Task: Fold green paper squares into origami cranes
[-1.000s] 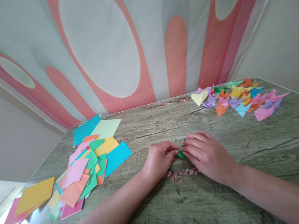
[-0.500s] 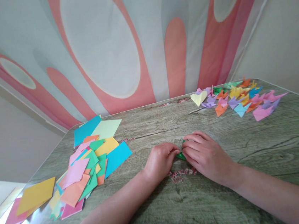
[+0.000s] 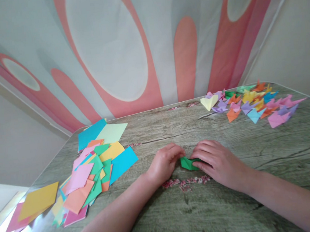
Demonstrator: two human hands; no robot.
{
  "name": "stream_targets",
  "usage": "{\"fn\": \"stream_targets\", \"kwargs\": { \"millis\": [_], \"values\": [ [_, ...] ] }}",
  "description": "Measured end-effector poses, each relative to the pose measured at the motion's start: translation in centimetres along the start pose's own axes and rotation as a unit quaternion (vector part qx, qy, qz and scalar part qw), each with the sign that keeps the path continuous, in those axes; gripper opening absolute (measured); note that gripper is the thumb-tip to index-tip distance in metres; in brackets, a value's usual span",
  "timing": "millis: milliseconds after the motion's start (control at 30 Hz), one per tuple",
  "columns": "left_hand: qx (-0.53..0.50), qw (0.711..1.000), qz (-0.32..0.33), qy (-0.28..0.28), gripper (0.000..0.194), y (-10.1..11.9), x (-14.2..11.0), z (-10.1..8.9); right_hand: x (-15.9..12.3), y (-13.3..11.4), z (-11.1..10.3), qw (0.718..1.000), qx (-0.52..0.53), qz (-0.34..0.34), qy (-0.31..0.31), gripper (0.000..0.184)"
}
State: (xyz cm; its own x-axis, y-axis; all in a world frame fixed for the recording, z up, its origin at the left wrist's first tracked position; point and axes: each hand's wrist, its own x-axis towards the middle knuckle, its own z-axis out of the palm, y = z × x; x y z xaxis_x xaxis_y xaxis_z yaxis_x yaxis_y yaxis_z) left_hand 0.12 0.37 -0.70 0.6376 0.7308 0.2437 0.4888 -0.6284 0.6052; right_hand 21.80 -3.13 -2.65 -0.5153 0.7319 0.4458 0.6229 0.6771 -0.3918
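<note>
A small piece of folded green origami paper [image 3: 187,163] is between my two hands, low over the table. My right hand [image 3: 217,163] grips its right end, with the thumb in front and the fingers behind. At the paper's left end is my left hand [image 3: 167,162], its fingers curled and pressed together at the upper left corner. The left fingertips partly hide that corner. The near face of the paper shows creases and a pointed lower edge.
Loose coloured paper sheets [image 3: 78,179] lie heaped on the left of the wood-patterned table [image 3: 165,218]. A mustard sheet [image 3: 39,202] rests near the left edge. Several folded paper figures [image 3: 249,106] cluster at the back right. A pink and white patterned backdrop [image 3: 108,43] stands behind.
The green paper has come into fuller view between my hands, which have moved slightly apart. My right thumb now shows on its front. The view has shifted slightly.
</note>
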Motion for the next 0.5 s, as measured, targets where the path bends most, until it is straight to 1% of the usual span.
{"fn": "stream_targets", "kwargs": {
  "millis": [67, 200, 300, 367, 433, 500],
  "values": [
    [0.004, 1.000, 0.001, 0.003, 0.018, 0.0, 0.0, 0.0, 0.0, 0.1, 0.1, 1.000, 0.013, 0.004, -0.006, 0.007],
    [0.000, 1.000, -0.001, 0.013, 0.020, -0.2, 0.0, 0.2, -0.1, 0.0, 0.5, 0.999, 0.035, -0.002, -0.003, 0.003],
    [-0.017, 1.000, 0.001, 0.017, 0.020, -0.1, 0.0, 0.5, -0.1, -0.2, 0.6, 0.999, 0.038, -0.001, 0.002, 0.007],
    [-0.025, 0.999, -0.003, 0.043, 0.021, 0.3, 0.0, 0.6, -0.1, -0.4, 0.6, 0.999, 0.039, 0.006, 0.010, 0.007],
    [-0.025, 0.996, -0.015, 0.083, 0.022, 0.8, -0.1, 0.6, -0.1, -0.5, 0.6, 0.999, 0.042, 0.017, 0.029, 0.007],
    [-0.022, 0.994, -0.026, 0.101, 0.020, 1.4, -0.3, 0.6, -0.1, -0.4, 0.6, 0.997, 0.049, 0.032, 0.047, 0.008]
  ]
}}
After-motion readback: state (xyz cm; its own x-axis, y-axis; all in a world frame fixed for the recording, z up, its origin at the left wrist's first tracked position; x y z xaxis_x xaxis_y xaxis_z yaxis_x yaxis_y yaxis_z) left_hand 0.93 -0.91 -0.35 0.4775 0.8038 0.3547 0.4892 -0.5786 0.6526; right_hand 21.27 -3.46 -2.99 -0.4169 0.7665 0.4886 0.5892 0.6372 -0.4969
